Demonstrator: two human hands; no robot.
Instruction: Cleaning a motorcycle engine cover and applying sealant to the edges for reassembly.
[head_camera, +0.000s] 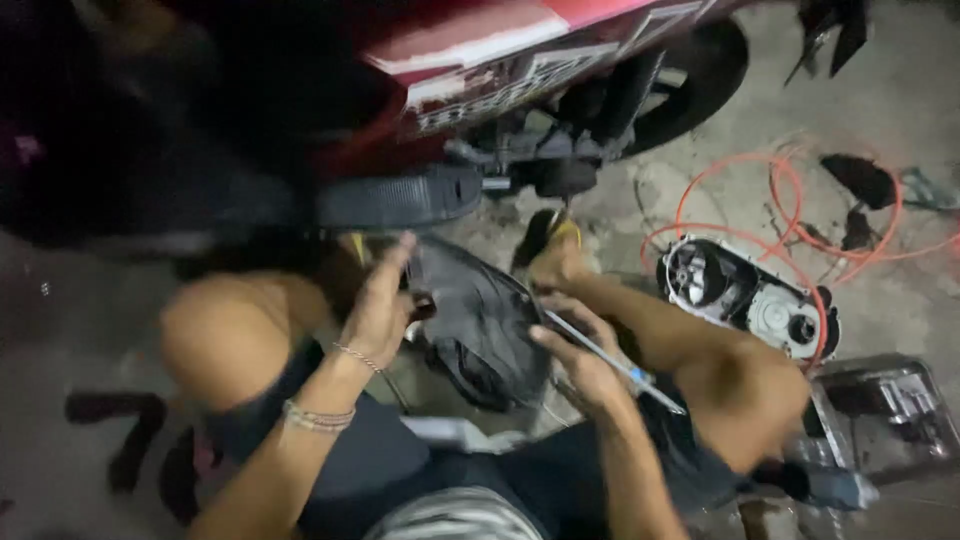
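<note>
Motorcycle: a red and white motorcycle (500, 60) fills the top of the view, its black rear tyre (700, 70) resting on the grey concrete floor (900, 290).
Person: crouched beside it, bare knees spread wide, both arms reaching between them.
Black cover: a curved black plastic body panel (480, 330) sits just below the machine's underside, between the two hands.
Engine case: a grey metal engine cover (750, 295) lies open side up on the floor to the right, well apart from the hands.
Hose: a thin orange hose (790, 210) loops around and behind that case.
Tool tray: a dark tray of tools (885, 405) sits near the right knee.
Left hand: the left hand (380, 310) lies against the panel's upper left edge, fingers (398, 255) stretched upward; whether it grips is hard to tell in the blur.
Right hand: the right hand (580, 350) has its fingers curled around a slim metal-shafted screwdriver (610, 362), the tip against the panel's right edge.
</note>
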